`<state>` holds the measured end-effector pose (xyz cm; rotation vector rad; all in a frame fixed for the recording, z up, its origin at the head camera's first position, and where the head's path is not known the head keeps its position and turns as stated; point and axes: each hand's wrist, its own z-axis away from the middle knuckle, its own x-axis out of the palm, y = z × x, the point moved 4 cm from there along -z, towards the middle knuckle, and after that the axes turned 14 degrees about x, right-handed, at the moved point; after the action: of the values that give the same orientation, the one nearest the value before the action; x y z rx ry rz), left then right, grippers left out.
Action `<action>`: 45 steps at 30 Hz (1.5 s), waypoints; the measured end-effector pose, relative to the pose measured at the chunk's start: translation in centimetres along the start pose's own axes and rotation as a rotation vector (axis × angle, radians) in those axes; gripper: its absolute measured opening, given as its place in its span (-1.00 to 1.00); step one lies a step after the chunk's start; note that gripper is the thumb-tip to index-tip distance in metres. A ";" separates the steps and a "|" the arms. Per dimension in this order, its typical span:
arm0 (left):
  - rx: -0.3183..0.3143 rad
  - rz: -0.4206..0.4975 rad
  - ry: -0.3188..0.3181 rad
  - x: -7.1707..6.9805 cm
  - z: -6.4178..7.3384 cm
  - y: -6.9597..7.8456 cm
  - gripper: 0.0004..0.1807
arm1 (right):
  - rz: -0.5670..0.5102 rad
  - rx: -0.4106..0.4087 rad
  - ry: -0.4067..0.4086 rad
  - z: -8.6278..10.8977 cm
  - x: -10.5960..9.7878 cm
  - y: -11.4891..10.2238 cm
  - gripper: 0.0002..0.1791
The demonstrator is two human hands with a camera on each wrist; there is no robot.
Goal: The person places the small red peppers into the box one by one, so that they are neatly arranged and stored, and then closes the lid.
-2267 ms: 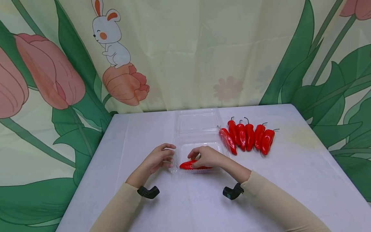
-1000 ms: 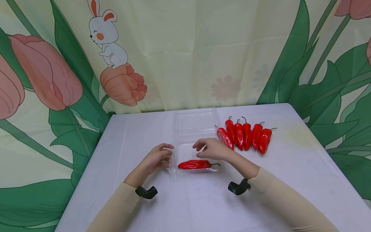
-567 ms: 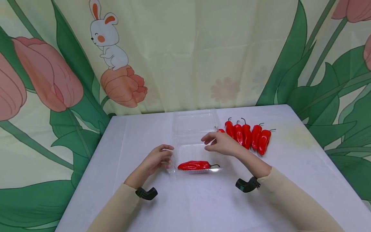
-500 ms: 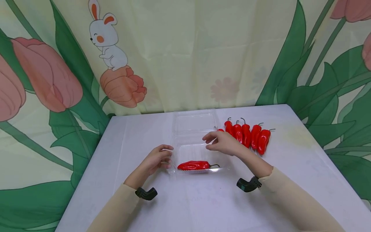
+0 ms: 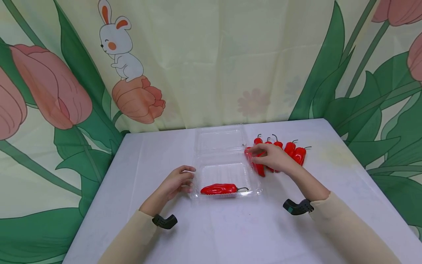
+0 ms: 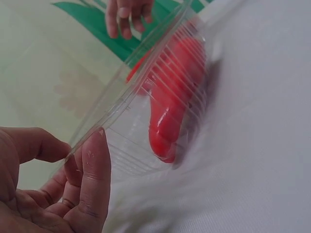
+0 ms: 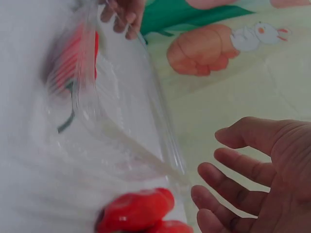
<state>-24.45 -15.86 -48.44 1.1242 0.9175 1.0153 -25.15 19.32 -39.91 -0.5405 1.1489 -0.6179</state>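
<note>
My left hand (image 5: 179, 180) pinches the left rim of an open, clear plastic clamshell box (image 5: 222, 170); in the left wrist view, thumb and fingers (image 6: 92, 187) meet at that rim. One glossy red chili pepper (image 5: 219, 189) lies along the box's near side, green stem pointing right. Over the row of red peppers to the right of the box is my right hand (image 5: 273, 157), its fingers loosely bent with nothing between them. It partly covers the nearest pepper (image 5: 258, 169), which lies slanted beside the box. The right wrist view has the spread hand (image 7: 291, 179) apart from the peppers below (image 7: 138, 211).
The box's lid (image 5: 219, 141) lies folded back towards the rear of the white-covered table (image 5: 227, 234). More red peppers (image 5: 299, 156) lie side by side at the right. A curtain (image 5: 197, 66) with printed tulips and a rabbit hangs behind the table.
My right hand has let go of the pepper in the box, risen and moved right, over the pepper row. My left hand has stayed at the box's left rim.
</note>
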 end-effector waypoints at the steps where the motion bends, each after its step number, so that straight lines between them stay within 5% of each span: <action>1: 0.000 0.000 0.000 0.0 0.0 0.0 -0.58 | -0.001 0.010 0.006 0.1 -0.4 0.3 -0.43; 17: 0.000 -0.006 0.003 0.0 -0.1 -0.1 -0.58 | 0.051 0.141 0.115 0.2 -4.1 5.7 -0.34; 31: 0.004 -0.002 0.001 0.0 0.0 -0.1 -0.59 | 0.166 0.282 0.395 0.0 -5.9 10.6 -0.37; 45: 0.012 -0.013 -0.002 0.0 -0.1 -0.2 -0.58 | 0.215 0.329 0.426 -1.0 -6.2 12.2 -0.40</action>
<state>-24.55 -15.86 -48.63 1.1274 0.9293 0.9998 -25.78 32.22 -44.39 0.0022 1.4456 -0.7368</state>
